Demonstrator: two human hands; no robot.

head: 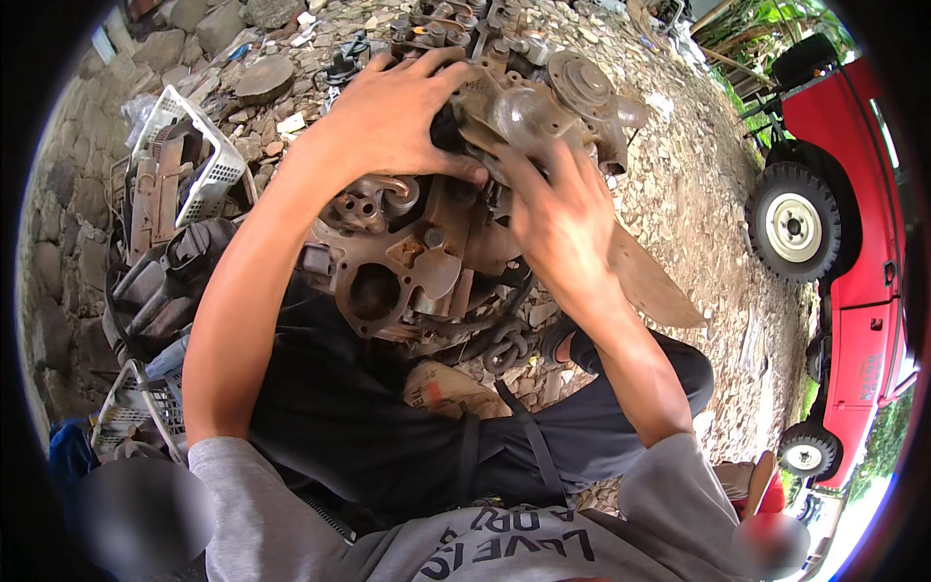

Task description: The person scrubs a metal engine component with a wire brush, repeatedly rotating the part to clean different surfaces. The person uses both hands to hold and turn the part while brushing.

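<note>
Before me stands a greasy, partly dismantled engine (436, 254) with open bores and bolted metal parts. My left hand (396, 120) spans the left end of a curved metal housing (520, 113), fingers over its top and thumb at its lower rim. A dark gap shows between that thumb and the fingers. On the housing's lower right edge lies my right hand (564, 207), slightly blurred. Its fingertips are partly hidden against the metal, so whether they hold a small part cannot be told. A round flanged pulley hub (580, 76) sits at the housing's upper right.
White plastic crates (211, 171) with metal parts stand at left, near a stone wall (54, 240). A flat brown fan-like blade (651, 280) juts out at right. Stones litter the ground. A red off-road vehicle (858, 291) is parked at far right; a blurred person (771, 545) appears lower right.
</note>
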